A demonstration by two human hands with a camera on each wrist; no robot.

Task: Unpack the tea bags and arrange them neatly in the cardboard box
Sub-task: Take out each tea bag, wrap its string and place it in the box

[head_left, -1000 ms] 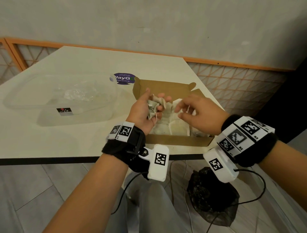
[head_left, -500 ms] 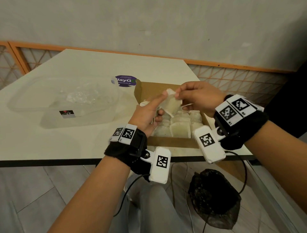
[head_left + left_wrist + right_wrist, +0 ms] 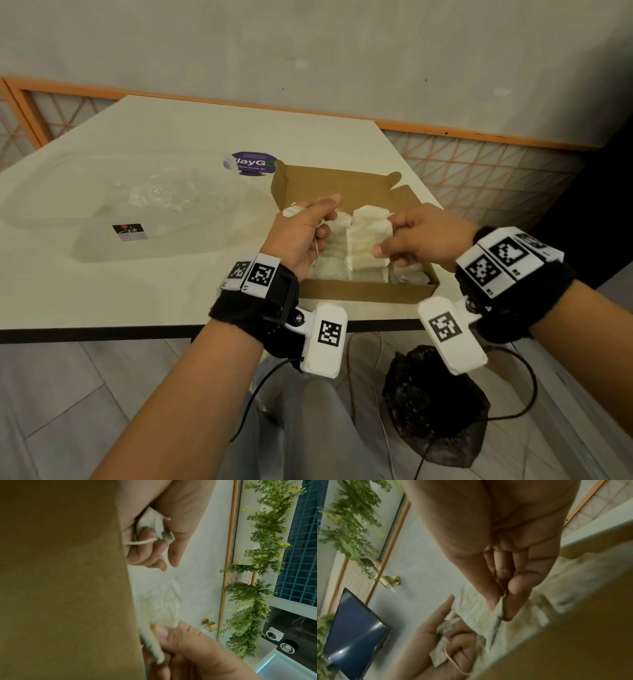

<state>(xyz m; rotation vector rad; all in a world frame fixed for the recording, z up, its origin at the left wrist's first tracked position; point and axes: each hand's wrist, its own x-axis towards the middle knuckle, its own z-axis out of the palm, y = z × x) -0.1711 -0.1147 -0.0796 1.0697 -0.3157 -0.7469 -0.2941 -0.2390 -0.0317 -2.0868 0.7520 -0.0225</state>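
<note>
White paper tea bags, a joined strip now stretched out flat, hang pinched in the right hand above the cardboard box; half a second ago it was a bunched wad held higher. The left hand, beside it, grips crumpled wrapper and string. Below both hands, bags lie in rows in the box. Left of the hands sits a clear plastic tub.

A pale table with a dark front edge is seen against a wall. An open cardboard box, lined with tea bags, is set near its front right corner. A clear plastic container with a small label is placed to the left, and a purple round sticker is seen just behind the box.
</note>
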